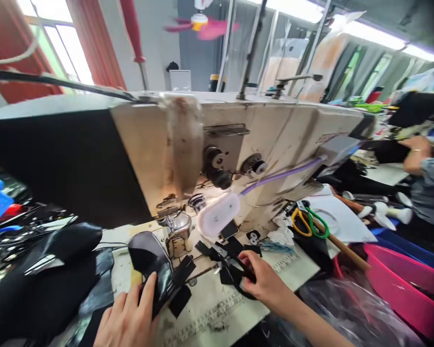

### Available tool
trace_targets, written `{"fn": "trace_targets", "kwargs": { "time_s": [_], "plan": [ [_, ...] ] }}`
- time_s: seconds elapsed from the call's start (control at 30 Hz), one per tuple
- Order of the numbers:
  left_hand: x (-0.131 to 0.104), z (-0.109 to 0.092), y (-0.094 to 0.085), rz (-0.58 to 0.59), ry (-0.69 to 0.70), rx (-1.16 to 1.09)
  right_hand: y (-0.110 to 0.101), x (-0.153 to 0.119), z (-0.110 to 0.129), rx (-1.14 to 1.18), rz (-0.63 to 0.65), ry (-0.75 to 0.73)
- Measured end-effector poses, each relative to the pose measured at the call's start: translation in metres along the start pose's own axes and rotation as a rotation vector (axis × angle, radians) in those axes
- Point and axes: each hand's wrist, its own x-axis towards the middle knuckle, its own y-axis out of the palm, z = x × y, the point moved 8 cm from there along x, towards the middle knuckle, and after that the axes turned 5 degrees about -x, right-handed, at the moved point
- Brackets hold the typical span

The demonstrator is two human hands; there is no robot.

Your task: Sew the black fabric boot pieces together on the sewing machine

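My left hand grips a black shoe upper at the lower left of the sewing machine's needle area. The upper has a glossy side and a grey lined opening, and its far end stands close to the metal presser foot housing. In my right hand is a pair of scissors with black handles, its blades pointing up and left toward the machine. Small black fabric scraps lie under and around the blades. My left thumb is hidden.
The sewing machine spans the view, with a lit lamp low in front. Right are yellow-and-green-handled scissors, hammers and a pink basin. Black pieces pile up left. Another person's arm shows far right.
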Motion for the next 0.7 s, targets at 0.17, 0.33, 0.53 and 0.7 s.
{"fn": "trace_targets", "kwargs": {
  "time_s": [0.17,0.33,0.53,0.7],
  "plan": [
    [0.000,0.012,-0.010,-0.084,-0.111,-0.048,0.038,-0.005,0.027,0.480,0.278,0.035],
    [0.001,0.033,-0.018,-0.141,-0.193,-0.086,0.054,-0.014,0.088,0.332,0.404,-0.199],
    [0.002,0.040,-0.021,-0.100,-0.209,-0.135,0.069,-0.005,0.148,0.346,0.460,-0.378],
    [0.003,0.043,-0.020,-0.007,-0.234,-0.128,0.074,-0.001,0.167,0.325,0.459,-0.411]
  ]
}}
